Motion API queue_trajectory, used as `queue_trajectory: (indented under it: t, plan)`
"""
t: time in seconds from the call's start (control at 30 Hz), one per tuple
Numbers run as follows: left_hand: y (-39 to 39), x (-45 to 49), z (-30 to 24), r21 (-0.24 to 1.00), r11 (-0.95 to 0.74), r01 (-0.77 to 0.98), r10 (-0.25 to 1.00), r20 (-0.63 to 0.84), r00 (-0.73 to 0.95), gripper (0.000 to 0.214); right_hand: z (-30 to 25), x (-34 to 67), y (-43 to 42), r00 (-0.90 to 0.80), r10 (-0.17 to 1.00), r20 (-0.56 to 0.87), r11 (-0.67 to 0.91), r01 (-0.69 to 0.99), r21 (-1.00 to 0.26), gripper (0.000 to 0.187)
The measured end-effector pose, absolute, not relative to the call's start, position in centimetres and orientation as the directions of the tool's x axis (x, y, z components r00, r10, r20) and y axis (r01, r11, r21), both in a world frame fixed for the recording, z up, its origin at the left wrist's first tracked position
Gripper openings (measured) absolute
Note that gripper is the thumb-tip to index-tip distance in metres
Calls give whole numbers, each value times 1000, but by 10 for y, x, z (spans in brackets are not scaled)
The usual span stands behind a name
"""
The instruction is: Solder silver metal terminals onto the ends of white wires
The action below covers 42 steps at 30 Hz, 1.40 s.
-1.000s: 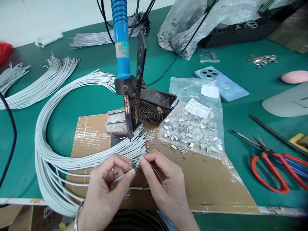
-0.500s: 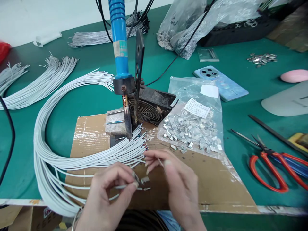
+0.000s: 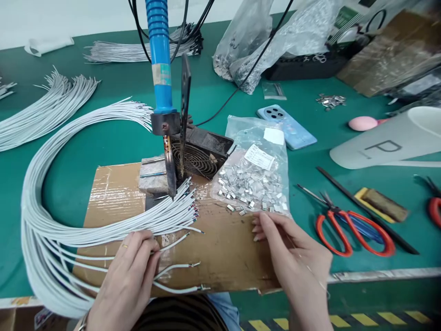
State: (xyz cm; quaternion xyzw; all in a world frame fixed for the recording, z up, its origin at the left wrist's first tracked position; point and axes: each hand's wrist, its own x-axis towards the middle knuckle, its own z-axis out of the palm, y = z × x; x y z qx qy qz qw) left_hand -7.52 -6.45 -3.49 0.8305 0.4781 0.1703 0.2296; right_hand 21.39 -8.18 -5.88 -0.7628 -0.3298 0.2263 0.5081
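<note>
My left hand [image 3: 129, 271] is closed on a white cable [image 3: 175, 242], pinching it near its stripped end on the cardboard. Two more white cables with small metal pieces at their tips [image 3: 193, 265] lie below the fingers. Over the cardboard's right part, my right hand [image 3: 292, 257] is curled, with a thin silvery wire [image 3: 315, 274] running through it and hanging past the wrist. Its thumb and fingertips are close together beside small metal clips [image 3: 236, 209]. Whether a clip is between them is hidden. More clips fill a clear plastic bag [image 3: 253, 179].
A blue-handled soldering iron [image 3: 160, 59] hangs tip-down above the cable bundle [image 3: 103, 234]. Behind stand a small fan [image 3: 203, 158] and a worn block [image 3: 151, 177]. Orange-handled pliers [image 3: 339, 230], a phone [image 3: 289, 128] and a translucent cup [image 3: 386, 142] lie at right.
My hands have moved apart: the right went toward the clips by the bag, the left shifted left onto another cable. A cable with a metal tip now lies free. The view has turned right.
</note>
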Motion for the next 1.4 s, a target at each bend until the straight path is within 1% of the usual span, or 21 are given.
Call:
queue_trajectory:
  t: [0.1, 0.17, 0.23, 0.27, 0.33, 0.4, 0.47, 0.57, 0.7, 0.8, 0.87, 1.0, 1.13, 1.27, 1.4]
  plan:
    - [-64, -74, -21, 691, -329, 643, 839, -98, 535, 15, -63, 215, -76, 664, 748, 1, -344, 389, -855, 27]
    - [-62, -69, -11, 747, -266, 609, 808, -172, 563, 19, -62, 213, -70, 645, 764, 3, -379, 453, -807, 26]
    - [-58, -61, -3, 783, -189, 593, 772, -256, 582, 13, -61, 211, -66, 626, 780, 3, -396, 498, -771, 25]
    - [-56, -56, -1, 795, -139, 591, 767, -291, 572, 11, -60, 210, -65, 618, 786, 1, -401, 511, -760, 25]
    - [-51, -48, 0, 829, -18, 560, 791, -331, 515, 14, -59, 207, -66, 610, 792, 0, -404, 524, -750, 25]
    - [-47, -43, -3, 871, 125, 475, 824, -358, 439, 17, -60, 202, -72, 611, 792, 8, -398, 526, -751, 25]
    - [-44, -41, -6, 902, 249, 353, 839, -383, 387, 19, -63, 195, -81, 622, 782, 32, -381, 519, -766, 26]
    - [-41, -41, -7, 908, 361, 212, 843, -415, 344, 20, -64, 180, -92, 646, 761, 62, -331, 469, -819, 31]
    - [-39, -43, -6, 901, 409, 147, 841, -435, 322, 21, -51, 153, -95, 619, 783, 58, -251, 401, -881, 23]
    - [-37, -43, -4, 899, 418, 132, 842, -438, 316, 22, -35, 136, -90, 535, 843, 54, -142, 318, -937, 8]
    - [-37, -43, -4, 897, 423, 124, 842, -440, 312, 22, -27, 128, -85, 437, 900, 6, -91, 202, -975, 8]
    - [-37, -42, -5, 889, 445, 106, 828, -454, 330, 23, -21, 118, -78, 269, 955, -127, -128, -12, -992, 12]
    - [-38, -42, -5, 881, 465, 89, 830, -468, 303, 27, -21, 113, -75, 198, 960, -197, -165, -165, -972, 13]
    - [-39, -44, -5, 867, 495, 52, 815, -484, 318, 29, -20, 113, -73, 164, 961, -224, -184, -231, -955, 11]
    - [-39, -47, -5, 865, 499, 63, 805, -489, 335, 27, -19, 113, -72, 142, 956, -256, -209, -279, -937, 10]
